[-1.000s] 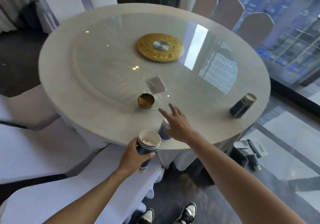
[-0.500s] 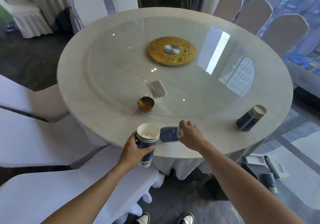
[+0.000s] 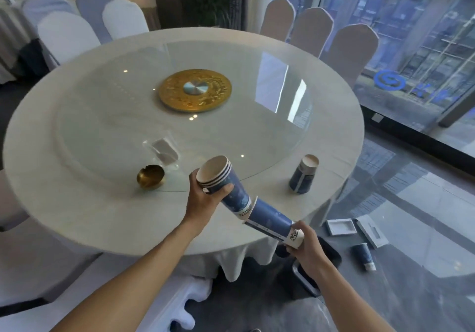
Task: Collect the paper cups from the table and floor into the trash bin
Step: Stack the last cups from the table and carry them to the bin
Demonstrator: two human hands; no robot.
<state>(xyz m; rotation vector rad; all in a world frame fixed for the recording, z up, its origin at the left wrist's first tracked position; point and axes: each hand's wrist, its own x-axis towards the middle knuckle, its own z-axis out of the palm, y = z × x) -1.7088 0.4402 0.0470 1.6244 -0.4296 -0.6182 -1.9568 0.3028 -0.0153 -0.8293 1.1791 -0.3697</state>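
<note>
- Right hand: at 5 o'clock, fingers clamped on the base of a single blue paper cup, whose open mouth meets the stack's base
- Left hand: closed around a stack of nested cups, tilted, mouths toward 11 o'clock
- Trash bin: dark, below the right hand
- Floor cup: at 4 o'clock, lying down
- Table cup: at 2 o'clock on the round table
- Brass ashtray: at 10 o'clock

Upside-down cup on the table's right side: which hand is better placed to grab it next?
Right, probably. The upside-down cup stands right of both hands, and the right hand is on that side, holding one blue cup by its base. The left hand grips the stack.
</note>
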